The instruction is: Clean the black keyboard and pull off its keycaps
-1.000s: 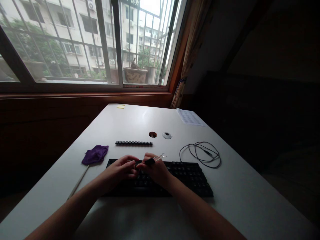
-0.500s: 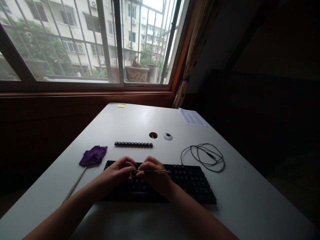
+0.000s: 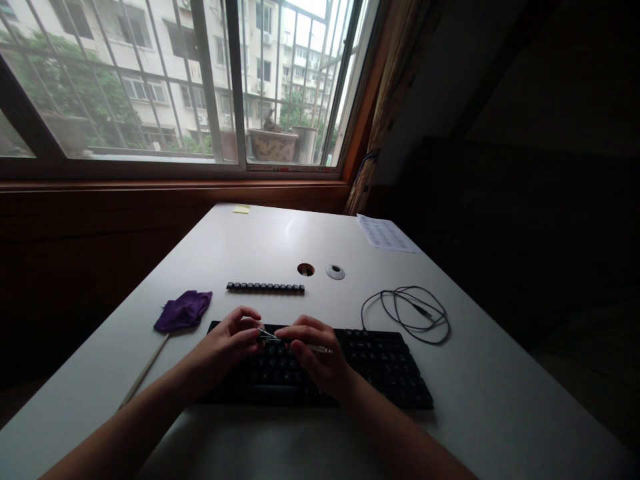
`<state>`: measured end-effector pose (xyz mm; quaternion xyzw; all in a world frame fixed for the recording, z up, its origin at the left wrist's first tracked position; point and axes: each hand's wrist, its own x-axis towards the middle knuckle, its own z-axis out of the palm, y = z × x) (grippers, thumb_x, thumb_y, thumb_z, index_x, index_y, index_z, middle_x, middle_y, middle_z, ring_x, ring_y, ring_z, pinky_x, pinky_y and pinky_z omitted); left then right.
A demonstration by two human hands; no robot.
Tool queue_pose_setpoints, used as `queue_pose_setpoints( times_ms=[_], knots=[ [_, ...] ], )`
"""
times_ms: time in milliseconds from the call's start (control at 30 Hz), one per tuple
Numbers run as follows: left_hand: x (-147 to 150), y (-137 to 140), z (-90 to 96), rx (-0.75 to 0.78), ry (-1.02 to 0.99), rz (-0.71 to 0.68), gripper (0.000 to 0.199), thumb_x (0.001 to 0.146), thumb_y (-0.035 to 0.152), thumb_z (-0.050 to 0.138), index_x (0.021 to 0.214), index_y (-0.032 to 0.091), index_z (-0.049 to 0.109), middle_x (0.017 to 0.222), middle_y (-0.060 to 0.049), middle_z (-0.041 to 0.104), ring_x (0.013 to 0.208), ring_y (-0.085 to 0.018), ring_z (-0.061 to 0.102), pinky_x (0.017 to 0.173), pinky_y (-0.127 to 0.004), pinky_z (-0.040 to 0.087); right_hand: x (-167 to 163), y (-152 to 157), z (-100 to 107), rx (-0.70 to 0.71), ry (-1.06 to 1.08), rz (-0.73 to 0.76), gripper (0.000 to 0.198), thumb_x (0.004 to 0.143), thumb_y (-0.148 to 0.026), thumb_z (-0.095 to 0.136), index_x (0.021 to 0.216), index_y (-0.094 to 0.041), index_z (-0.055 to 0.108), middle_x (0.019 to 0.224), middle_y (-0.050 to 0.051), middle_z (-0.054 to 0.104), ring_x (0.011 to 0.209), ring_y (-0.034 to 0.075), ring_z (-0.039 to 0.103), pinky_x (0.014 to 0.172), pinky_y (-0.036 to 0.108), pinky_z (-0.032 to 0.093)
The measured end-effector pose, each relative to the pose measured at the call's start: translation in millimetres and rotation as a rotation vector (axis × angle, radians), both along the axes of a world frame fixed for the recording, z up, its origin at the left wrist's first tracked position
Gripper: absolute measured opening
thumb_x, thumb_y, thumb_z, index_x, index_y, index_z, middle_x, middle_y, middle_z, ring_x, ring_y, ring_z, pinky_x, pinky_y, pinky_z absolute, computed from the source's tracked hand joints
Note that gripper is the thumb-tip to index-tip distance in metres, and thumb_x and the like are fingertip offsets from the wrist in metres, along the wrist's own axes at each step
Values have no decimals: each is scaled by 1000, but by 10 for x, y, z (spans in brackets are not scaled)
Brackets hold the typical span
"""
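Note:
A black keyboard (image 3: 380, 363) lies in front of me, with both hands over its upper half. My right hand (image 3: 320, 353) is closed round a slim keycap puller (image 3: 321, 349), whose thin wire end points left. The fingers of my left hand (image 3: 227, 343) are pinched at the tips of those wires. Whatever sits between them is too dark and small to name. Behind the keyboard stands a straight row of black keycaps (image 3: 265, 288).
On the left lies a purple cloth on a pale stick (image 3: 184, 311). A coiled black cable (image 3: 405, 313) lies to the right of the keyboard. Farther back are a round desk hole (image 3: 306, 269), its grey cover (image 3: 335, 272), a yellow note (image 3: 241, 209) and a printed sheet (image 3: 385, 233).
My hands have drawn slightly apart, the left one shifting left. More of the puller's wires shows between them, and the puller's handle is now more covered by my right hand.

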<state>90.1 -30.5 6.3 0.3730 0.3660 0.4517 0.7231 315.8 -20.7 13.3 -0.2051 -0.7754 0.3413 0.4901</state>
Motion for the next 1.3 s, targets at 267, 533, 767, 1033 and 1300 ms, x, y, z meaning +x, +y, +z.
queue_pose_setpoints(
  times_ms=[267,533,767,1033,1300],
  knots=[
    [34,12,78,34,-57,138,31,69,13,83,91,20,62,89,0,63,77,-12,61,72,-20,50,-35,-2,-81,180,-91,-18,32,94,-23,55,123,-23,67,87,5,61,72,14,57,67,29,49],
    [7,28,35,69,-89,118,28,71,11,81,89,20,61,91,-1,65,77,-12,61,71,-21,50,-69,-38,-91,459,-235,-188,33,94,-22,54,126,-25,63,84,3,65,72,14,60,67,29,47],
    [26,22,39,55,-71,130,26,71,14,81,88,19,61,90,0,65,77,-12,60,71,-21,49,-59,-62,-99,552,-326,-188,38,91,-19,57,129,-22,58,82,3,67,67,14,61,63,31,45],
    [28,39,6,46,-49,167,29,72,13,80,89,19,59,89,0,63,77,-12,59,68,-20,49,-73,-80,-12,594,-321,-187,34,91,-17,57,125,-20,59,80,2,68,62,13,58,61,29,44],
    [-8,48,-15,42,-78,190,27,77,16,79,96,19,59,94,-1,63,80,-12,62,70,-20,52,-73,-99,-11,648,-349,-195,36,92,-20,56,128,-21,56,77,1,67,59,13,58,59,29,43]
  ],
)
